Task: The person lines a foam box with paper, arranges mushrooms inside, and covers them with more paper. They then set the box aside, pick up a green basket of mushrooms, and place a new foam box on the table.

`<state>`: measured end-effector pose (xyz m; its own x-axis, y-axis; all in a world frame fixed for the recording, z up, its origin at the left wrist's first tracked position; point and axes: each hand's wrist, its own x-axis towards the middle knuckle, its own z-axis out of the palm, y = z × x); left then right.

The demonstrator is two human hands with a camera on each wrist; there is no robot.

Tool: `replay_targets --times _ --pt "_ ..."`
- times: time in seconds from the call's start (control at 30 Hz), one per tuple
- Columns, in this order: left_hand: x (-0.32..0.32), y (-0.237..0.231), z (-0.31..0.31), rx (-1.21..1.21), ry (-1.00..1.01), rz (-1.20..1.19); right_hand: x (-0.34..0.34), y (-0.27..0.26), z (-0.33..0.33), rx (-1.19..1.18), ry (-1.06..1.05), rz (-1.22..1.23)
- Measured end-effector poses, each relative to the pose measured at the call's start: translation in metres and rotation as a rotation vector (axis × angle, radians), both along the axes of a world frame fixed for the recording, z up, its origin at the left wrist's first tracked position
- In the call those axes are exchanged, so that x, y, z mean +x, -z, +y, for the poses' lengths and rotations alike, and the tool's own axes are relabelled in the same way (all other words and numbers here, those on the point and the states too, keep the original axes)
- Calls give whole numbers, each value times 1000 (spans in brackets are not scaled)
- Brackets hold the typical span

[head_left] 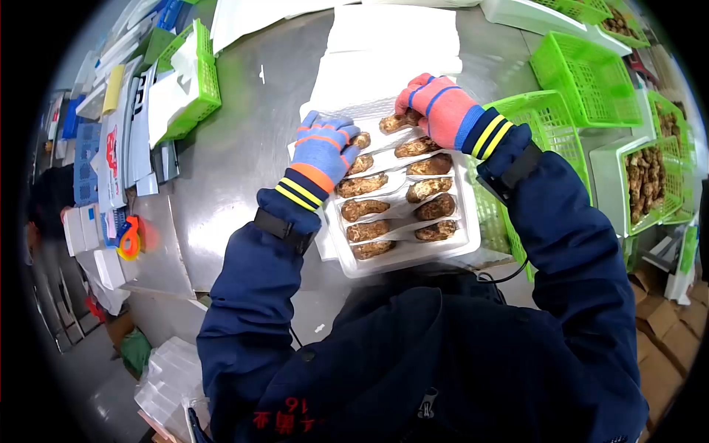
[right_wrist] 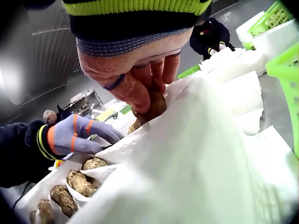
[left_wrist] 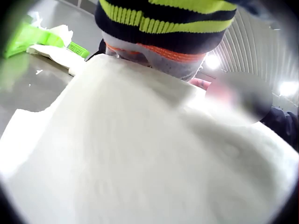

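Observation:
A white tray point(head_left: 473, 240) lined with white paper holds two columns of knobbly brown roots point(head_left: 430, 188), separated by paper folds. My right hand point(head_left: 442, 111), in a pink and blue glove, pinches a root point(head_left: 395, 122) at the tray's far right; the right wrist view shows thumb and fingers round this root point(right_wrist: 158, 106). My left hand point(head_left: 322, 150), in a blue and orange glove, rests at the tray's far left on the paper beside a root point(head_left: 360, 139). White paper fills most of the left wrist view and hides the left fingers there.
White paper sheets point(head_left: 391, 37) lie beyond the tray. Green baskets point(head_left: 587, 81) stand at the right, one with more roots point(head_left: 644, 181). At the left are a green basket point(head_left: 201, 88) and an orange tape dispenser point(head_left: 130, 238). Another person point(right_wrist: 210, 37) is in the background.

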<state>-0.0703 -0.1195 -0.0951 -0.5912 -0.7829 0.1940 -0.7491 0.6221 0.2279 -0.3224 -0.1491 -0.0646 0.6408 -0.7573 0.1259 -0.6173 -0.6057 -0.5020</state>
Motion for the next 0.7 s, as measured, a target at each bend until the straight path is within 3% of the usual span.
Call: replay_targets --times 0.1,0.2,0.3,0.37,0.5,0.6,0.63,0.7 --pt "-25 -18 7 148 75 -101 -6 4 -6 -124 -39 -100" --pt "-33 -11 9 151 157 -128 -13 3 -6 20 -53 -53" --pt "-30 -9 10 281 249 -142 -12 10 -2 -12 -84 -30" --pt "-27 -9 12 240 249 -111 -10 13 2 -3 -95 93" --pt "-15 -2 7 156 265 18 -14 15 7 -150 -62 93" --pt "-12 -2 6 138 277 54 -19 15 7 -69 -111 -57" --pt "-12 -1 7 138 280 68 -20 14 7 -36 -98 -4" --pt "-11 0 5 177 308 115 -22 9 12 -151 -68 -60"
